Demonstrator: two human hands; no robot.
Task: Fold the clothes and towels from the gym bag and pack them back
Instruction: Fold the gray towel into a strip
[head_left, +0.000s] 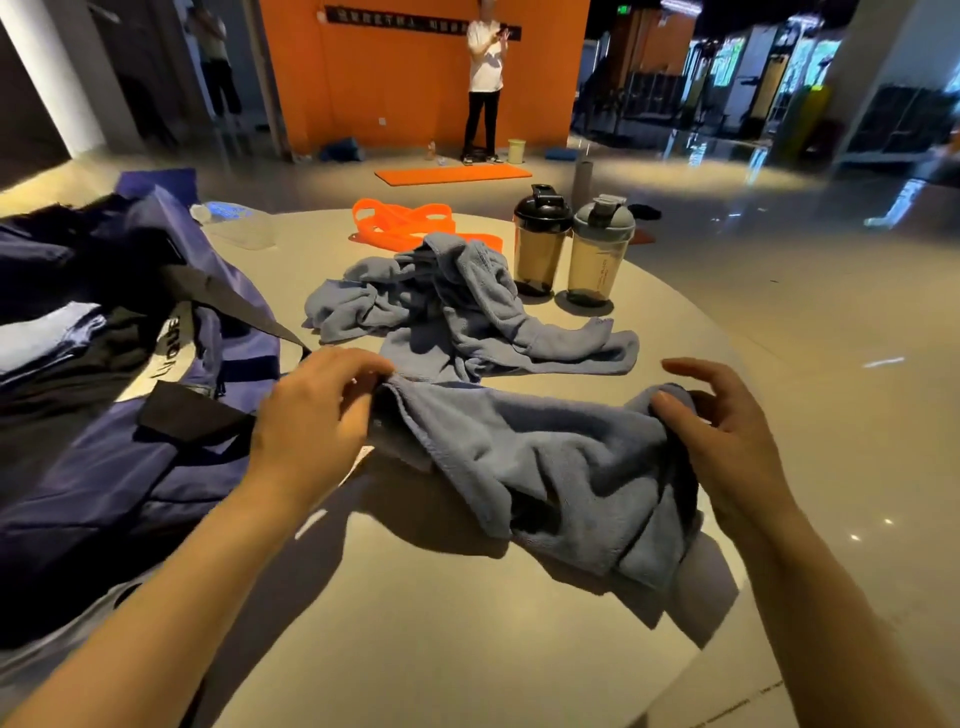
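1. Two hands hold one blue towel (545, 457) up over the near part of the round table (415, 623). The left hand (311, 410) pinches its upper left corner with curled fingers. The right hand (727, 431) grips the bunched upper right end between thumb and palm, with its other fingers spread loose.
2. Held by its top edge this way, the cloth hangs down in folds toward the table, probably so that it can be spread flat before the first fold. The right end is still gathered, so I judge that the true corner there has not yet been found.
3. More blue towel cloth (467, 306) lies crumpled in the middle of the table, just beyond the hands, seemingly waiting its turn.
4. At the left the navy gym bag (130, 441) lies open, touching the table edge and close to the left hand, handy for packing. Dark and pale fabric shows inside it; whether those pieces are folded I cannot tell.
5. Farther back stand two shaker bottles (571, 249) side by side, with orange resistance bands (400, 223) behind the crumpled cloth, well away from the folding space.
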